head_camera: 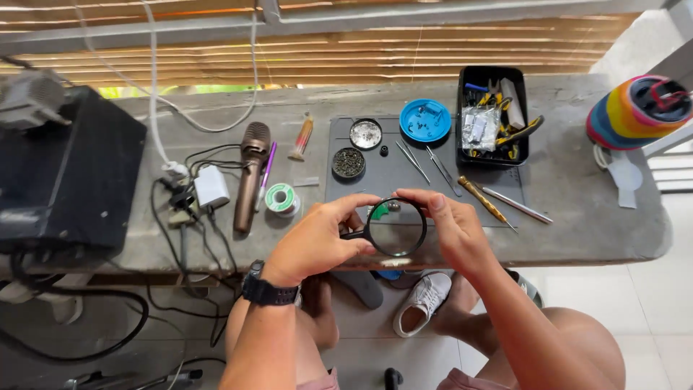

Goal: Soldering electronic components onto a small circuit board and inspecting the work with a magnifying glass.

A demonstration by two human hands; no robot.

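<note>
Hands meet at the centre of the frame over the near edge of the bench (pixel 577 238). The left hand (pixel 314 242) and the right hand (pixel 451 227) together hold a round magnifying glass (pixel 395 228) with a black rim; the left fingers (pixel 354 204) curl over the rim's upper left and close around the short black handle, while the right fingers (pixel 419 196) pinch the rim's upper right. The lens sits level with the bench's front edge, just below a grey work mat (pixel 393 170). A black wristwatch (pixel 267 291) circles the left wrist.

On the mat, toward the upper middle of the frame, lie two small round tins (pixel 349 162), a blue lid (pixel 425 120) with small parts in it, and two tweezers (pixel 413 160). At the mat's right edge lie a brass-handled screwdriver (pixel 484 201) and a silver one (pixel 516 205). A black tray (pixel 492 115) of tools stands at the upper right. Left of the mat are a solder spool (pixel 280 198), a brown microphone (pixel 252 173), a white charger (pixel 211 186) with tangled cables, and a black box (pixel 68 170) at the far left. A striped cylinder (pixel 635 112) stands at the right edge. A white shoe (pixel 422 300) rests on the floor below.
</note>
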